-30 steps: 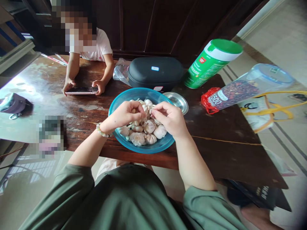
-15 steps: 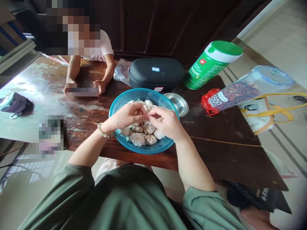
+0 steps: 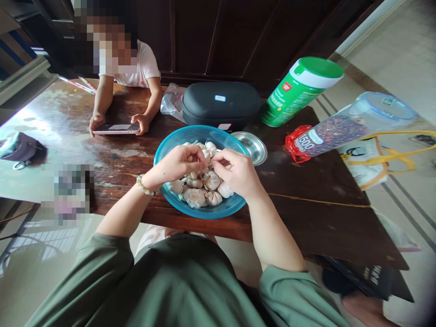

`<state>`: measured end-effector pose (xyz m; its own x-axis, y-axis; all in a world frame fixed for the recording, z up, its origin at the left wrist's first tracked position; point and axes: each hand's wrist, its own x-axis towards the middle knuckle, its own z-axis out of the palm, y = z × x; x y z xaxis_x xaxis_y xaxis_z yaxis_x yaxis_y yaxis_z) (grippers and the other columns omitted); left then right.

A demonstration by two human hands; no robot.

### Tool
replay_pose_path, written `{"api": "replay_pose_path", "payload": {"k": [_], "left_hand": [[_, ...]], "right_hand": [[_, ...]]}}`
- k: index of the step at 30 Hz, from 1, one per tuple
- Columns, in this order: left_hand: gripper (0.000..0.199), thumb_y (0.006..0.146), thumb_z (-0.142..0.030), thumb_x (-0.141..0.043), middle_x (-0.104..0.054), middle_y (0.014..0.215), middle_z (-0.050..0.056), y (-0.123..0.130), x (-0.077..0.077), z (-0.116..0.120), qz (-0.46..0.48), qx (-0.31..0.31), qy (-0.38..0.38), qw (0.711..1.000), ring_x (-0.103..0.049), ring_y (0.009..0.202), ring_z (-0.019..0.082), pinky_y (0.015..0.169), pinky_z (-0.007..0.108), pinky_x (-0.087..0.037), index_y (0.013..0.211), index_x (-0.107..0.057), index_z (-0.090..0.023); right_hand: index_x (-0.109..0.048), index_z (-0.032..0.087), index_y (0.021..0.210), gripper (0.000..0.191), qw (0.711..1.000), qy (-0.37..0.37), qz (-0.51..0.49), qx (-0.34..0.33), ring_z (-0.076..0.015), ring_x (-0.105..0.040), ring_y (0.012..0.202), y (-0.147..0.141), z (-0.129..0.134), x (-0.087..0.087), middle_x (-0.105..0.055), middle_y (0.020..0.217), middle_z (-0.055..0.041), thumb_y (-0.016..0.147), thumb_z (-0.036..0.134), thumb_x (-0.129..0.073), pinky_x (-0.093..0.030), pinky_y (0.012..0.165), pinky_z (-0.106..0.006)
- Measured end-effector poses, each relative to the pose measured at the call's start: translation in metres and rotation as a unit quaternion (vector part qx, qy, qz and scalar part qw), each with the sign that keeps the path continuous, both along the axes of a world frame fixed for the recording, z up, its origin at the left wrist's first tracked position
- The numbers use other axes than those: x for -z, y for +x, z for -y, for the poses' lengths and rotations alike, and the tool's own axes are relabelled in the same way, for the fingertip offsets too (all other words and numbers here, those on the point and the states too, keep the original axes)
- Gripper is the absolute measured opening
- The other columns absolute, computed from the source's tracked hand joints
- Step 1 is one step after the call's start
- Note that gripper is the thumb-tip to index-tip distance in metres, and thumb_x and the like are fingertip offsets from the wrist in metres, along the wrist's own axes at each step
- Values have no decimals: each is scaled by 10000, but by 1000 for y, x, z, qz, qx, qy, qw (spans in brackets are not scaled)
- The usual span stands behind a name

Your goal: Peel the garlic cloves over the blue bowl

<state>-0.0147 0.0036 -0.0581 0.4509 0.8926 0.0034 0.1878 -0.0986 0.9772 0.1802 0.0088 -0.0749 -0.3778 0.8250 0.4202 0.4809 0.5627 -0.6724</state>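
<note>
A blue plastic bowl (image 3: 200, 213) full of whole garlic bulbs (image 3: 195, 198) stands on the wooden table in front of me. Over its left half, my left hand (image 3: 182, 162) is closed, with what looks like a pale garlic clove (image 3: 190, 159) among its curled fingers. My right hand (image 3: 236, 170) hovers over the right half of the bowl, thumb and forefinger pinched together. Whatever is in that pinch is too small to make out. A small gap separates the fingertips of both hands. Behind the bowl's right rim sits a shallow metal dish (image 3: 254, 147).
Behind the bowl lies a black oval case (image 3: 221, 102) beside a clear plastic bag (image 3: 172, 104). To the right stand a green canister (image 3: 293, 95) and a clear jar (image 3: 340, 129). Across the table, another person's hands hold a phone (image 3: 116, 129). A purple cap-like item (image 3: 20, 145) lies far left.
My fingertips, touching over the bowl before, have come apart, the right hand shifting slightly right. The other person's head and phone have moved a little.
</note>
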Motion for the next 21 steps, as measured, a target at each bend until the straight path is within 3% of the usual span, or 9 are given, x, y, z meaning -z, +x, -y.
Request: {"api": "replay_pose_path", "payload": {"k": [5, 10, 13, 16, 21], "left_hand": [[196, 766, -227, -653, -479, 582, -55, 0, -1, -2, 5, -24, 10, 1000, -415, 521, 56, 489, 175, -290, 922, -585, -130], [533, 698, -135, -677, -461, 659, -74, 0, 0, -3, 18, -68, 8, 997, -410, 552, 55, 523, 178, -356, 1192, -477, -141], [592, 719, -135, -651, -561, 820, -22, -1, 5, -5, 15, -27, 2, 1000, -523, 679, 81, 615, 197, -429, 1264, -422, -152], [565, 767, -122, -589, -565, 839, -3, -2, 10, -6, 31, 23, 10, 999, -572, 802, 109, 673, 201, -450, 1299, -398, -140], [502, 793, -108, -554, -594, 807, 5, 1, 10, -5, 43, 44, -5, 998, -557, 721, 87, 669, 204, -448, 1280, -433, -103]], "right_hand": [[-631, 197, 759, 76, 998, -46, -42, 11, -131, -608, 642, 0, -1, -2, -663, 730, 10, 827, 220, -605, -493, 618, -255], [-672, 198, 859, 75, 995, -62, -76, 2, -146, -659, 733, 0, -2, -2, -712, 839, -10, 844, 230, -606, -534, 699, -277], [-682, 202, 919, 130, 996, -42, -75, -11, -150, -676, 794, 0, -2, -2, -723, 917, -19, 852, 173, -575, -544, 732, -279], [-678, 204, 912, 119, 998, -14, -54, -14, -145, -669, 781, -1, -1, -2, -719, 926, -20, 858, 174, -576, -541, 701, -267], [-668, 214, 910, 92, 1000, 10, -12, -23, -152, -651, 761, -1, 1, -1, -697, 882, -23, 879, 225, -582, -540, 667, -274]]}}
